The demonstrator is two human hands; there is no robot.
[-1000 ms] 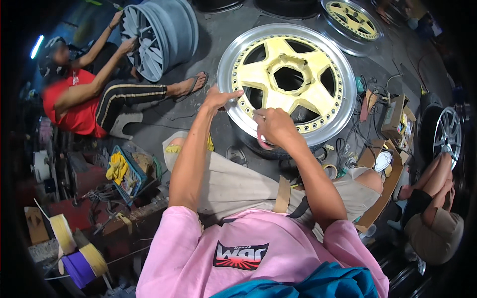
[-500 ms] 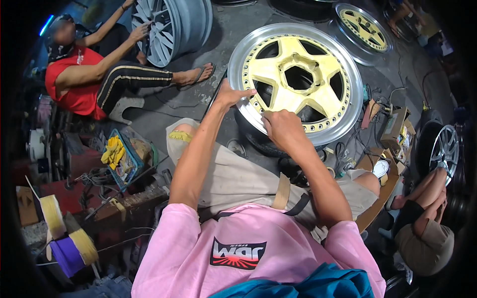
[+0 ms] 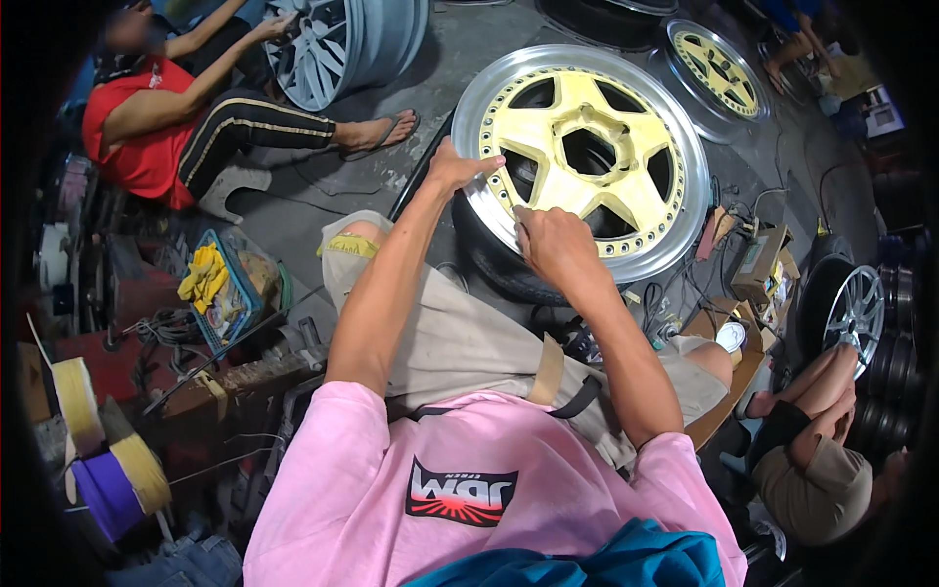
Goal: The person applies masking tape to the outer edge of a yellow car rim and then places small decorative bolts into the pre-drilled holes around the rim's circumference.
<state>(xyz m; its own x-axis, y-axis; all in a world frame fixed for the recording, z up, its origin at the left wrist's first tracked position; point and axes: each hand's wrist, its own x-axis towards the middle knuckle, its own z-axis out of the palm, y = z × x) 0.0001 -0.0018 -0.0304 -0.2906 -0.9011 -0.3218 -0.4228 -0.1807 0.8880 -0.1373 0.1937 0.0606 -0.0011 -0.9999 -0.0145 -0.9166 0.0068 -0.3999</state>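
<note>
A large wheel rim (image 3: 675, 186) with a pale yellow five-spoke centre and a polished silver lip lies flat on a black tyre (image 3: 489, 259) in front of me. My left hand (image 3: 455, 168) rests on the lip at its left side, index finger stretched along the edge. My right hand (image 3: 550, 243) is at the near edge of the lip with its fingers curled and fingertips pinched together against the metal. Anything between those fingertips is too small to see. My knees in beige shorts sit just below the tyre.
A person in a red shirt (image 3: 147, 127) sits at the far left working on a grey rim (image 3: 323, 49). Another seated person (image 3: 817, 460) is at the right beside a silver wheel (image 3: 856, 303). A second yellow rim (image 3: 719, 68), a blue basket (image 3: 230, 293), tape rolls (image 3: 88, 411) and cables surround me.
The view has shifted, so the rim sits higher and further right in the picture. Both hands stay on the near-left part of the lip; the left index finger has stretched out along the edge.
</note>
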